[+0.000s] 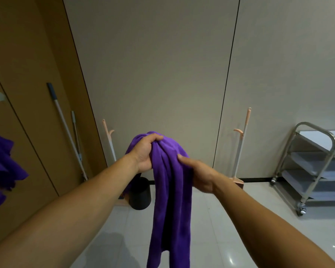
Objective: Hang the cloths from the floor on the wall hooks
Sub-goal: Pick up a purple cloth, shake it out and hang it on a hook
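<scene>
1. Purple cloth (170, 190): held in the air at the centre of view, before the beige wall. It is bunched at the top, and its folds hang toward 6 o'clock past the lower frame edge.
2. Left hand (146, 149): at 10 o'clock of the bunch, fingers curled over the top and clamped on the fabric.
3. Right hand (199, 171): at 3 o'clock of the folds, thumb pressed on the front and pinching them. The fingers are hidden behind the fabric.
4. Second purple cloth (0, 163): at the 9 o'clock edge, against the brown wall panel.
5. Black bin (139, 192): on the floor (240, 219), at 6 o'clock of the left hand.
6. Steel trolley (313, 165): at 3 o'clock, by the wall.
</scene>
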Demonstrator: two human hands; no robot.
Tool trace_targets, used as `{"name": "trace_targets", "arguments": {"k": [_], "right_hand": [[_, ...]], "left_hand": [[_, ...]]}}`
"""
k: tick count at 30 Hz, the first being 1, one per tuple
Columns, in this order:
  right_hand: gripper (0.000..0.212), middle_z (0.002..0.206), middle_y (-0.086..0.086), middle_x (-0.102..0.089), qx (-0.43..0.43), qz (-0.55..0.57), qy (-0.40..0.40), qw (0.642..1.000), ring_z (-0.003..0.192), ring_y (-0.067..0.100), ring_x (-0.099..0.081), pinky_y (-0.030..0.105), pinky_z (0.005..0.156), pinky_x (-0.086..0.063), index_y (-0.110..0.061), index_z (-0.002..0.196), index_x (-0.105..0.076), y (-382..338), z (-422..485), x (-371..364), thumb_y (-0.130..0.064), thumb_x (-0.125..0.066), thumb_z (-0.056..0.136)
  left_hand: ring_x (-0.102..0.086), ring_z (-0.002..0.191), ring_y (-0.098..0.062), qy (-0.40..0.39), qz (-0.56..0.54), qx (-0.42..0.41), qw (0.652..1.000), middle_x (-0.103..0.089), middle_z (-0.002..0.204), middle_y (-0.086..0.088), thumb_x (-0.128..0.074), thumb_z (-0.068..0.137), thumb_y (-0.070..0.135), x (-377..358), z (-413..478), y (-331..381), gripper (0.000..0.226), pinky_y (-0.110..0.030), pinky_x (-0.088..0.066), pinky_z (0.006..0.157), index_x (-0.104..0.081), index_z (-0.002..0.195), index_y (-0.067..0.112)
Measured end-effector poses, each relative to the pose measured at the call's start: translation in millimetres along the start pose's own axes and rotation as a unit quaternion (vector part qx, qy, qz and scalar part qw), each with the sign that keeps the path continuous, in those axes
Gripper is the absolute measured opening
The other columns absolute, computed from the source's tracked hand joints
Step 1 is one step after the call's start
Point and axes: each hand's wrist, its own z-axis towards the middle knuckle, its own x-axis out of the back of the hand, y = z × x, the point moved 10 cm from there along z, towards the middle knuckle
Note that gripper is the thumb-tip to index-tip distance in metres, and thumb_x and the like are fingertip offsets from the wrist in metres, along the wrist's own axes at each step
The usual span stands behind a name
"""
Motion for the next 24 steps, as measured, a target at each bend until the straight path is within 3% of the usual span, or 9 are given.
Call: {"name": "trace_targets", "arguments": {"k": [2,5,8,12,14,16,18,21,24], "right_hand": [[0.044,0.112,0.015,-0.071,0.016,0.052,0.072,0.996,0.099,0.029,-0.068,0.039,0.086,-0.055,-0.003,0.117,-0.066,-11.6,3.9,10.1,-0.031,-0.070,0.084],[0.014,0.091,0.017,-0.069,0.025,0.070,0.137,0.988,0.071,0.024,-0.065,0.032,0.068,-0.055,-0.003,0.089,-0.069,-25.7,7.4,32.7,-0.016,-0.066,0.086],[0.014,0.073,0.014,-0.061,-0.006,0.117,0.172,0.978,0.061,0.024,-0.059,0.034,0.061,-0.055,-0.004,0.076,-0.061,-19.5,15.3,52.3,-0.011,-0.061,0.089],[0.010,0.065,0.007,-0.064,-0.079,-0.003,0.230,0.970,0.058,0.021,-0.058,0.025,0.052,-0.048,-0.010,0.078,-0.062,-1.1,26.1,75.3,-0.017,-0.064,0.085],[0.018,0.081,0.006,-0.066,-0.087,-0.109,0.268,0.953,0.070,0.020,-0.059,0.026,0.055,-0.045,-0.009,0.090,-0.064,-3.3,27.4,90.2,-0.018,-0.074,0.078],[0.030,0.095,0.009,-0.064,-0.099,-0.157,0.270,0.945,0.081,0.022,-0.058,0.029,0.056,-0.043,-0.005,0.096,-0.063,-3.7,30.9,96.3,-0.016,-0.080,0.073],[0.024,0.091,0.009,-0.066,-0.108,-0.175,0.251,0.946,0.080,0.021,-0.058,0.030,0.055,-0.041,-0.005,0.089,-0.064,-7.3,36.3,91.6,-0.015,-0.080,0.073],[0.014,0.085,0.006,-0.064,0.000,-0.054,0.213,0.976,0.071,0.015,-0.057,0.025,0.055,-0.044,-0.012,0.086,-0.065,-38.0,53.0,72.4,-0.012,-0.075,0.077],[0.036,0.102,0.010,-0.065,0.130,0.158,0.190,0.960,0.083,0.019,-0.063,0.028,0.068,-0.052,-0.012,0.114,-0.059,-61.2,59.8,62.1,-0.006,-0.072,0.081]], "left_hand": [[-0.066,0.083,-0.030,0.021,0.054,0.059,0.997,-0.069,0.090,-0.017,-0.055,0.089,0.025,19.0,0.8,-13.3,0.019,-0.041,-0.053,0.086,-0.064,0.089,0.008],[-0.068,0.081,-0.027,0.068,0.171,0.154,0.971,-0.072,0.090,-0.017,-0.059,0.090,0.030,72.2,-11.1,-31.6,0.026,-0.039,-0.053,0.086,-0.068,0.092,0.006],[-0.066,0.090,-0.029,0.130,0.216,0.181,0.951,-0.070,0.096,-0.018,-0.065,0.088,0.028,128.5,-25.3,-29.8,0.025,-0.046,-0.049,0.096,-0.066,0.103,0.007],[-0.063,0.067,-0.021,0.211,0.183,0.128,0.952,-0.065,0.076,-0.010,-0.065,0.088,0.024,176.2,-33.9,-9.0,0.023,-0.034,-0.055,0.062,-0.063,0.108,0.012],[-0.062,0.054,-0.018,0.241,0.147,0.098,0.954,-0.063,0.064,-0.007,-0.063,0.090,0.023,192.8,-35.4,0.8,0.015,-0.030,-0.053,0.050,-0.061,0.100,0.013],[-0.058,0.050,-0.016,0.256,0.118,0.083,0.956,-0.060,0.062,-0.004,-0.063,0.090,0.024,205.1,-35.7,7.2,0.014,-0.027,-0.051,0.046,-0.060,0.098,0.013],[-0.057,0.052,-0.016,0.252,0.103,0.081,0.959,-0.059,0.063,-0.004,-0.065,0.089,0.025,211.9,-35.6,11.6,0.015,-0.026,-0.049,0.045,-0.061,0.096,0.012],[-0.060,0.055,-0.015,0.196,0.064,0.049,0.977,-0.061,0.068,-0.004,-0.067,0.085,0.023,210.8,-30.6,32.5,0.012,-0.027,-0.050,0.054,-0.063,0.091,0.013],[-0.067,0.078,-0.018,0.102,0.007,-0.057,0.993,-0.066,0.087,-0.007,-0.069,0.079,0.016,206.6,-24.6,73.7,0.013,-0.032,-0.054,0.075,-0.072,0.092,0.013]]}}
